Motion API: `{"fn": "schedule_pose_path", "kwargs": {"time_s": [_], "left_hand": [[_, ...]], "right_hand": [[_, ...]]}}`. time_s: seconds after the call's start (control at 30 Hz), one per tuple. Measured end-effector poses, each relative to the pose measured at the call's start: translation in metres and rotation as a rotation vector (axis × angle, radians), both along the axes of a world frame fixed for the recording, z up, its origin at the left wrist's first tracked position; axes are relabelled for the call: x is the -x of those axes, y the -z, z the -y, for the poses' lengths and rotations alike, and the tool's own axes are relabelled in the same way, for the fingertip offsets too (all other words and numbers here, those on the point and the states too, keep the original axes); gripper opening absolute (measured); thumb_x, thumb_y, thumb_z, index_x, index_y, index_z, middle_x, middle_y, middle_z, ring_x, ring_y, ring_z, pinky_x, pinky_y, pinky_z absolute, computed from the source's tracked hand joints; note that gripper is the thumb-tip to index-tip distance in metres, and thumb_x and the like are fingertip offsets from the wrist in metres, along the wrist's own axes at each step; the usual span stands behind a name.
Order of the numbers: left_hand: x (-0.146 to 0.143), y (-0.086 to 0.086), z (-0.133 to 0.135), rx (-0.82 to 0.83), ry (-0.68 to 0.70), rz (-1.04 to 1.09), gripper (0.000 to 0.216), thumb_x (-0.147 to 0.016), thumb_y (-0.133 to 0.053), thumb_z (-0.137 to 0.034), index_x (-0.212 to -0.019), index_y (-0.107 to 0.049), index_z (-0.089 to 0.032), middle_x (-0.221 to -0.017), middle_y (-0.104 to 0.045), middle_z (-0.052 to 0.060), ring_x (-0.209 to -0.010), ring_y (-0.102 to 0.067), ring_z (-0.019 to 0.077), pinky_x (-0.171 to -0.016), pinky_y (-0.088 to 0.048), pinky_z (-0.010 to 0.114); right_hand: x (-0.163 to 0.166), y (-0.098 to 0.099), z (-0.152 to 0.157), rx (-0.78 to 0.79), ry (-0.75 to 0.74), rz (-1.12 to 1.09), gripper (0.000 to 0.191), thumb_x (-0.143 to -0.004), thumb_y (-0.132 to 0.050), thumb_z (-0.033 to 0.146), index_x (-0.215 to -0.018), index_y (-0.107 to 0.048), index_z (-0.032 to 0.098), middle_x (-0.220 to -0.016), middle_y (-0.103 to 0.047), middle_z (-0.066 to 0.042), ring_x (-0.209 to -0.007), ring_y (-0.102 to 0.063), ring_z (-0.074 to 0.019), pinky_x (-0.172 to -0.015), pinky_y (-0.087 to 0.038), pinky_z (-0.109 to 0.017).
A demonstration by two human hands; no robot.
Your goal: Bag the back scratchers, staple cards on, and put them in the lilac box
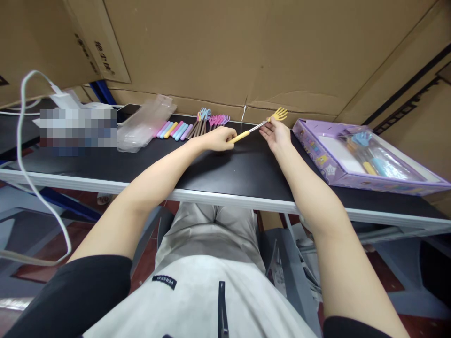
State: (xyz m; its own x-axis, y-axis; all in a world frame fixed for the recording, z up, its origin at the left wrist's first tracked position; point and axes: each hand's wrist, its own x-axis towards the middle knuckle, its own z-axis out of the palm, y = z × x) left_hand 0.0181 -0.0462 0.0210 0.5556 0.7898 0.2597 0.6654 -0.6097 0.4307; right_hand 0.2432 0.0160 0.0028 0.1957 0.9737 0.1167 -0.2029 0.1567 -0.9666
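A yellow back scratcher (259, 126) with a metal shaft and a claw-shaped head is held above the black table, slanting up to the right. My left hand (222, 138) is closed round its yellow handle. At the other end, the fingers of my right hand (276, 134) pinch it just below the claw head. Behind my left hand lies a row of coloured handles (172, 130) in pink, blue, yellow and purple. Beside them are blue claw heads (204, 113) and pink and purple claw heads (218, 120), with brown shafts partly hidden by my left hand.
Clear plastic bags (144, 124) lie left of the handles. A purple display box (317, 155) on the right holds bagged back scratchers (373, 152). A white cable (23, 117) loops over the table's left edge. Cardboard walls (225, 51) stand along the back.
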Motion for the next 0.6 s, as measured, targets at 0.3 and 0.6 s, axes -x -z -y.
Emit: {"fn": "schedule_pose_path", "kwargs": {"time_s": [0.3, 0.6], "left_hand": [[0.000, 0.004, -0.013, -0.022, -0.114, 0.255, 0.017, -0.094, -0.055, -0.021, -0.078, -0.052, -0.020, -0.064, -0.058, -0.001, -0.062, -0.056, 0.0141, -0.068, -0.044, 0.026], [0.080, -0.023, -0.037, 0.014, -0.203, 0.216, 0.018, -0.084, -0.069, -0.037, -0.083, -0.065, -0.020, -0.072, -0.063, 0.005, -0.074, -0.061, 0.0197, -0.073, -0.048, 0.035]], "right_hand": [[0.027, -0.002, 0.010, -0.067, -0.060, 0.031, 0.041, -0.080, -0.081, 0.061, -0.087, -0.065, 0.024, -0.086, -0.070, 0.000, -0.099, -0.071, -0.0193, -0.088, -0.060, -0.037], [-0.066, -0.034, -0.026, -0.106, 0.242, -0.024, 0.033, -0.105, -0.050, 0.039, -0.077, -0.050, 0.021, -0.089, -0.062, -0.004, -0.101, -0.067, -0.0156, -0.084, -0.053, -0.032]]}}
